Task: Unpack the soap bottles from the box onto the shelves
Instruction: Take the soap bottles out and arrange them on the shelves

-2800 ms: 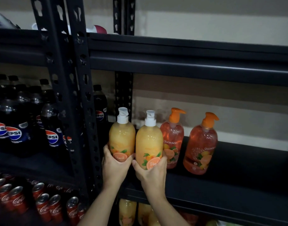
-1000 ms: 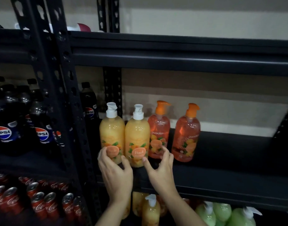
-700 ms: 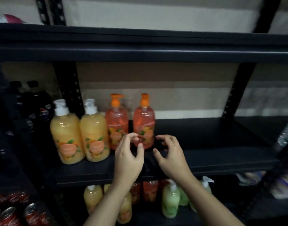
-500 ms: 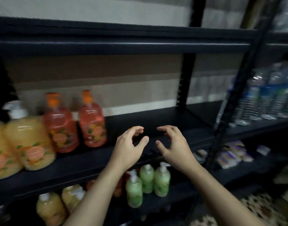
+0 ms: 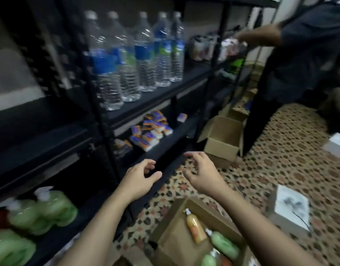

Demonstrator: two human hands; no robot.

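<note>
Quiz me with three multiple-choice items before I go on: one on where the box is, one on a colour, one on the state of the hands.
1. Where is the open box of soap?
A) on the water-bottle shelf
B) on the patterned floor beside the shelving
C) in the other person's arms

2. What colour is the soap bottle lying farthest up in the box?
A) blue
B) purple
C) orange

3. What state are the left hand and right hand in?
A) both empty, fingers loosely curled
B) left grips a bottle
C) both grip the box

Answers:
1 B: the patterned floor shows on both sides of the box.
2 C: its body is orange under a white pump.
3 A: nothing sits between the fingers of either hand.
</note>
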